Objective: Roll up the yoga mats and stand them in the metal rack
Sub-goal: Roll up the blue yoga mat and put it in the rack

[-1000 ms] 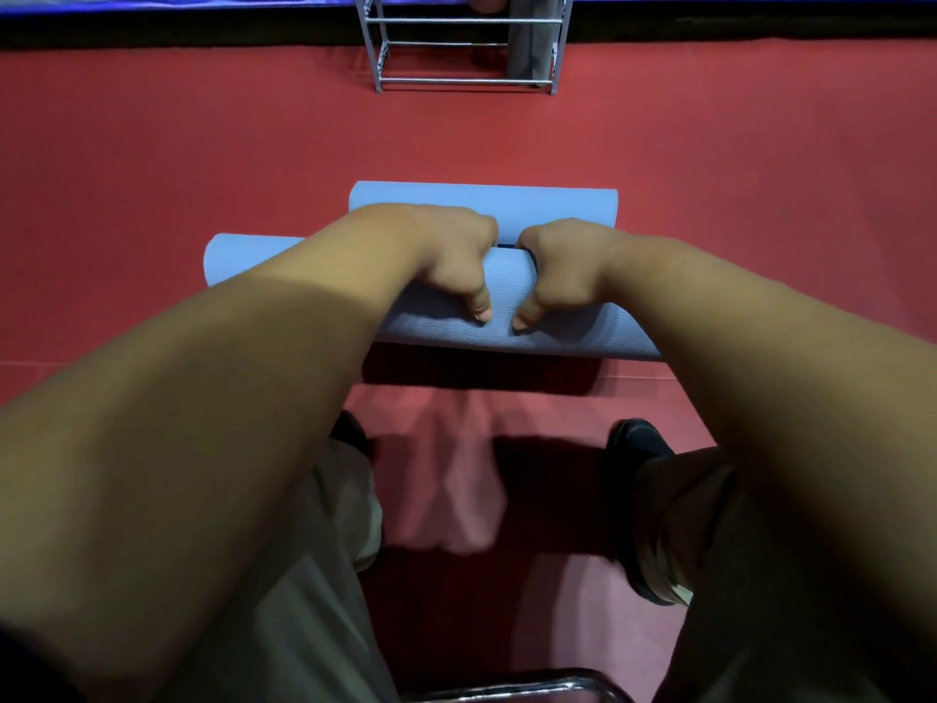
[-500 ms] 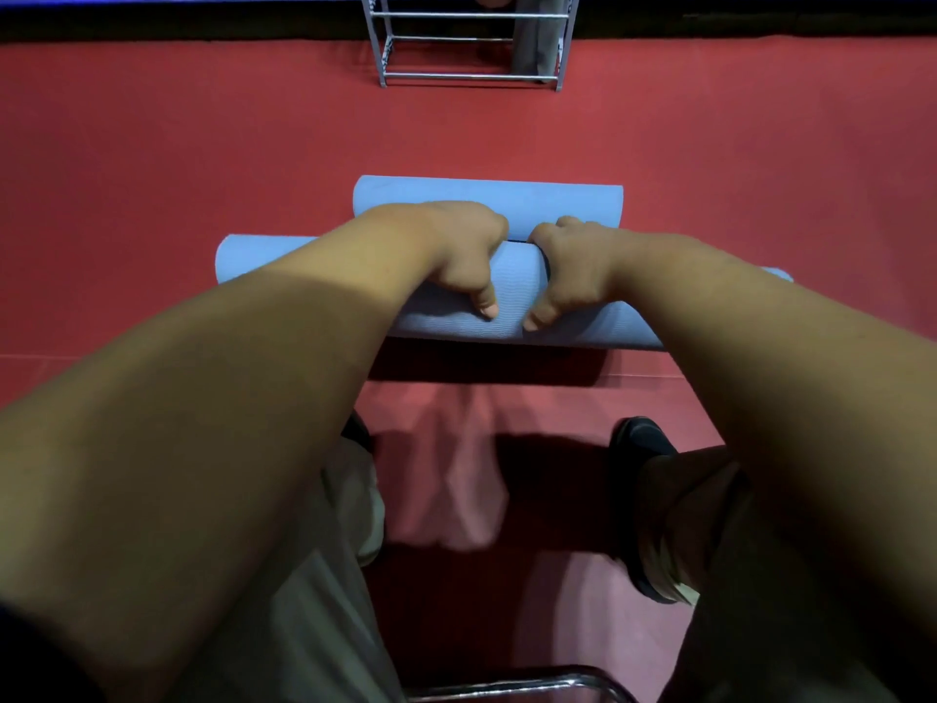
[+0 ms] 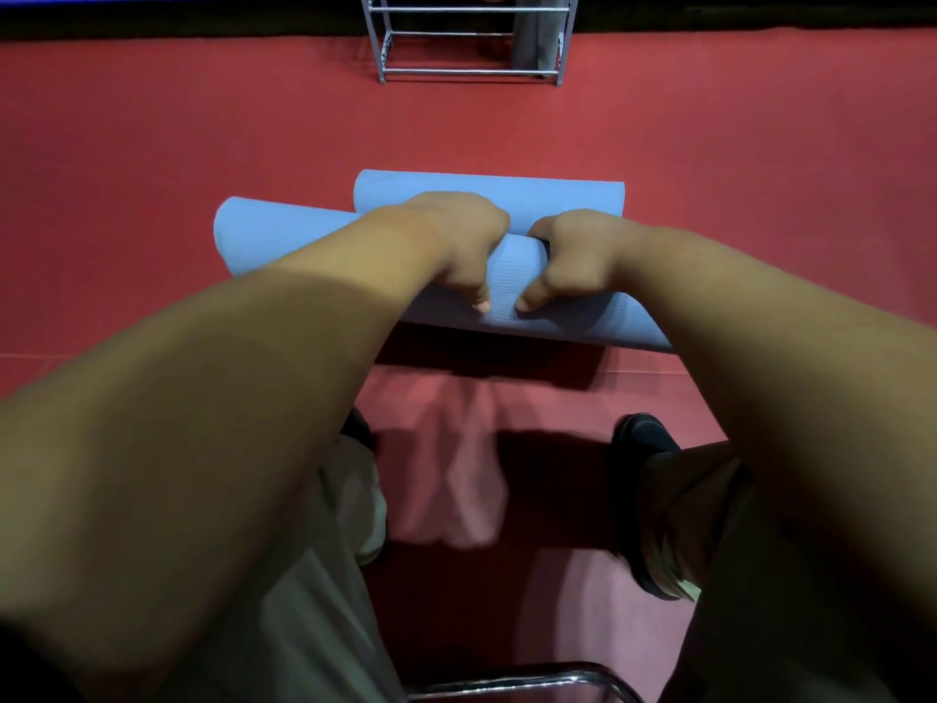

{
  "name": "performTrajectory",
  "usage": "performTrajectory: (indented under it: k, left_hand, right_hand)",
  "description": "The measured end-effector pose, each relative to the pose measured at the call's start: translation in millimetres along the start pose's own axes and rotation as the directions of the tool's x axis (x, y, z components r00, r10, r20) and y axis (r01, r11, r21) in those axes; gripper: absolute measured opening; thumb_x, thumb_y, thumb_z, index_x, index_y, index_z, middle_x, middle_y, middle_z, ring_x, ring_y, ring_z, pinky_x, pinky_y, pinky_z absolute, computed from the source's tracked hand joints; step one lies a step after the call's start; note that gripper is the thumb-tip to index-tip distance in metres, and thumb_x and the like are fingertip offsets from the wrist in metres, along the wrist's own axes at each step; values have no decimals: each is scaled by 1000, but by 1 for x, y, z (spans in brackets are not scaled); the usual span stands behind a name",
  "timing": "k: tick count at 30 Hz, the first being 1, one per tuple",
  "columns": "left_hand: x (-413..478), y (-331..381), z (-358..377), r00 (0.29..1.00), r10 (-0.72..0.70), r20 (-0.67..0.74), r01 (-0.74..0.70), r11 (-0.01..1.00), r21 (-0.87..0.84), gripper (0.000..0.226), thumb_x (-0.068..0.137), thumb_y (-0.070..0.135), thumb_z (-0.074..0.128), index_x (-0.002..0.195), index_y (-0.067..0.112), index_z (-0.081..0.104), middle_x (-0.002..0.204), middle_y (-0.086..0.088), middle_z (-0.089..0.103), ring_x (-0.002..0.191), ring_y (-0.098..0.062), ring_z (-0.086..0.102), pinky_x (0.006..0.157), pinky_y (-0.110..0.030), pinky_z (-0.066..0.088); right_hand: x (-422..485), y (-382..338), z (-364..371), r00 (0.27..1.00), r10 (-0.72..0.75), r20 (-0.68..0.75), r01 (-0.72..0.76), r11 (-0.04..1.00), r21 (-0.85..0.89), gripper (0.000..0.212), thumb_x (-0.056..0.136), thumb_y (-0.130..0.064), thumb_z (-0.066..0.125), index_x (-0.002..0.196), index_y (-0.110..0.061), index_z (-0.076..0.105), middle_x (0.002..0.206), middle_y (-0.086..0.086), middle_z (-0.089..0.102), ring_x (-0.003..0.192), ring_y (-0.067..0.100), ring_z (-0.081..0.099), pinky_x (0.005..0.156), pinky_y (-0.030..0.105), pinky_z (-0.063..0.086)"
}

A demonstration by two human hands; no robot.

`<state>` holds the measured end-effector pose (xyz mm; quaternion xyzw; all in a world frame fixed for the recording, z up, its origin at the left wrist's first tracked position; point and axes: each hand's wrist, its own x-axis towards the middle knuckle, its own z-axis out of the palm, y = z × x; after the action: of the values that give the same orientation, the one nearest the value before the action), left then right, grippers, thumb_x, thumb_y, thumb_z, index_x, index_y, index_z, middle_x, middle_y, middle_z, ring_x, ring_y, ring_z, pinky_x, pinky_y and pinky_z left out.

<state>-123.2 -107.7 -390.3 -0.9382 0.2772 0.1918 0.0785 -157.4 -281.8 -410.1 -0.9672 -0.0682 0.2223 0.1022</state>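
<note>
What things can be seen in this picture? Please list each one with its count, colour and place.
yoga mat: one, light blue, on the floor in the middle, mostly rolled, with a short flat part beyond the roll
metal rack: one, silver, on the floor at the far edge
grey roll: one, grey, upright in the right part of the rack
floor: one, red, all around
metal tube: one, chrome, at the bottom edge
shoes: two, black, on the floor near the mat, the left one mostly hidden
trousers: one pair, pale beige, at the bottom
left hand: one, grips the roll from above
right hand: one, grips the roll beside the left hand
</note>
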Motion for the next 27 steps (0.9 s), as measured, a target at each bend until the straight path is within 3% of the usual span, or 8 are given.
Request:
performTrajectory:
  k: [5, 7, 11, 15, 18, 20, 23, 27]
  left_hand:
    - [0, -6, 2, 996, -7, 85, 13, 998, -68, 64, 67, 61, 94, 109, 25, 61, 111, -1, 66, 98, -30, 63, 84, -40, 53]
    - [2, -6, 4, 995, -13, 99, 20, 997, -78, 66, 68, 59, 94, 111, 24, 60, 113, -1, 65, 99, -30, 63, 85, -40, 52]
    - [5, -5, 6, 994, -22, 111, 27, 998, -49, 83, 65, 61, 93, 127, 23, 53, 128, -7, 64, 109, -35, 63, 96, -48, 55]
    - [0, -6, 3, 995, -7, 104, 2, 999, 52, 111, 54, 66, 97, 143, 26, 45, 133, -10, 48, 128, -36, 48, 103, -56, 50]
    - [-3, -8, 0, 999, -16, 35, 14, 998, 54, 102, 56, 61, 99, 136, 22, 49, 132, -8, 52, 127, -35, 52, 95, -50, 50]
    - [-2, -10, -2, 1000, -16, 0, 16, 1000, 18, 91, 57, 60, 98, 126, 22, 53, 126, -5, 61, 116, -33, 59, 89, -45, 53]
    - [-4, -13, -4, 1000, -22, 6, 23, 1000, -18, 81, 54, 64, 95, 116, 27, 60, 110, -2, 67, 100, -32, 64, 86, -46, 59]
    - [-4, -16, -1, 998, -34, 57, 36, 998, -43, 77, 57, 63, 95, 115, 25, 60, 109, -2, 67, 98, -31, 63, 88, -45, 58]
  right_hand:
    - [-1, 0, 4, 999, 2, 42, 2, 995, -100, 104, 63, -64, 94, 146, -22, 49, 136, 10, 57, 123, 38, 57, 102, 48, 52]
    - [0, 0, 5, 999, -1, 33, 4, 995, -104, 98, 63, -60, 96, 142, -21, 52, 134, 9, 60, 121, 36, 59, 100, 46, 52]
    - [0, 2, 2, 1000, 9, 5, -9, 999, -42, 76, 64, -59, 95, 122, -21, 65, 114, 6, 69, 100, 30, 59, 82, 36, 50]
    - [-2, 0, 0, 1000, 15, 4, -15, 1000, -7, 72, 63, -66, 93, 115, -23, 67, 106, 3, 69, 98, 29, 62, 82, 36, 53]
    - [-1, 0, -4, 1000, 11, -14, -10, 1000, 23, 77, 63, -66, 92, 121, -22, 67, 110, 4, 69, 100, 29, 62, 85, 37, 53]
    - [1, 0, -4, 1000, 7, -12, -7, 999, 37, 81, 64, -64, 93, 127, -21, 65, 116, 5, 69, 104, 29, 63, 90, 39, 54]
    - [3, 2, -3, 999, 9, 52, -11, 999, 47, 91, 66, -63, 92, 140, -23, 56, 130, 6, 65, 115, 30, 61, 101, 43, 53]
    - [3, 4, -2, 998, 25, 59, -22, 998, -65, 104, 57, -63, 96, 143, -26, 51, 133, 6, 58, 119, 33, 57, 102, 48, 52]
